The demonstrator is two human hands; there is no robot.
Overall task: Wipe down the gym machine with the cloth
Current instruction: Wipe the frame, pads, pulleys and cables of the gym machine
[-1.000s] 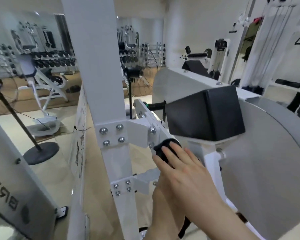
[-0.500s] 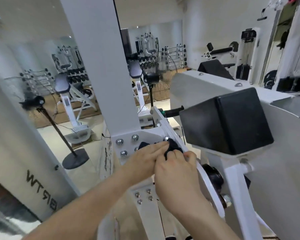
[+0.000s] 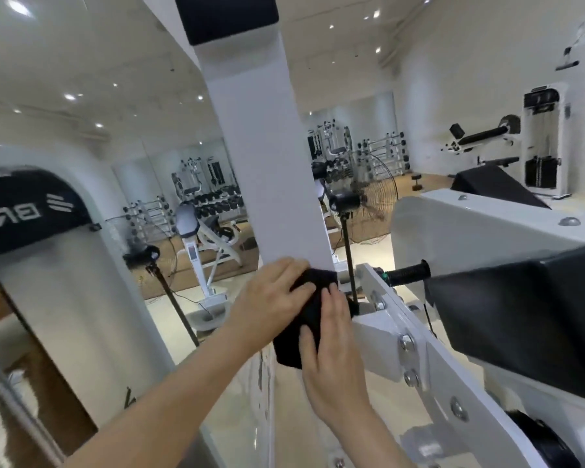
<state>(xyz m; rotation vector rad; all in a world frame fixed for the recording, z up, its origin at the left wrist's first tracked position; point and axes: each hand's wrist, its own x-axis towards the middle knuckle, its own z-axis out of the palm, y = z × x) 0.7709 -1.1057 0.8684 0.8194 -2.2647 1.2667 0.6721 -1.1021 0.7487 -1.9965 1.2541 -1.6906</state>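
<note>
Head view: black cloth (image 3: 309, 309) sits at the foot of the white upright post (image 3: 267, 180) of the gym machine, at its joint with the bolted side arm (image 3: 409, 336). Left hand (image 3: 277, 292) grips the cloth's upper edge, fingers together and curled over it. Right hand (image 3: 331, 346) pinches the cloth lower down, thumb on its front. Black pad (image 3: 520, 315) is just to the right.

The cloth (image 3: 309, 319) looks soft, matt black fabric. The upright post (image 3: 271, 184) it lies against is smooth white-painted metal. Right of that post, shiny steel bolts (image 3: 406, 342) and a matt black vinyl pad (image 3: 534, 319).
</note>
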